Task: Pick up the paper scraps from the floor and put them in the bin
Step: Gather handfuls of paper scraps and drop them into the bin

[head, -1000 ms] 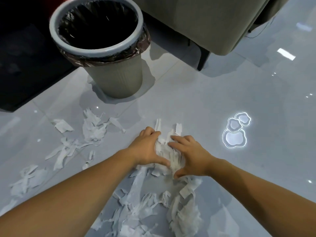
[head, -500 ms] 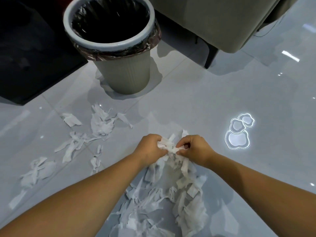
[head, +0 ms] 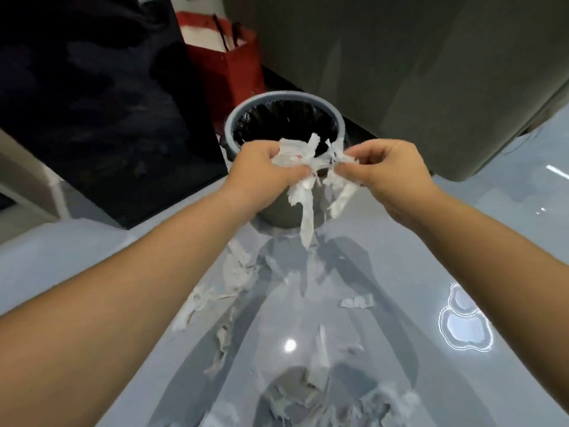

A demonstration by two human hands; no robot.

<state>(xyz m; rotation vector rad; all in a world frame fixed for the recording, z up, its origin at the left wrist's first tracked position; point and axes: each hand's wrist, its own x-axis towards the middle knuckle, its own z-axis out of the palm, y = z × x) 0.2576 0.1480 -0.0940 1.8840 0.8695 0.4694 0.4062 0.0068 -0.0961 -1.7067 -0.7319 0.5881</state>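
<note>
Both hands carry a bunch of paper scraps in front of the bin.

Nearest, loose scraps (head: 317,392) lie strewn on the glossy grey floor (head: 385,272), more trailing left under the forearm. Above them, the left hand (head: 264,174) and right hand (head: 388,171) are each clenched on a shared bunch of paper scraps (head: 308,161), strips dangling below it. The bunch sits at the near rim of the bin (head: 337,118), lined with a black bag. Beyond stand a red bag (head: 234,72) and a grey sofa (head: 400,72).
</note>
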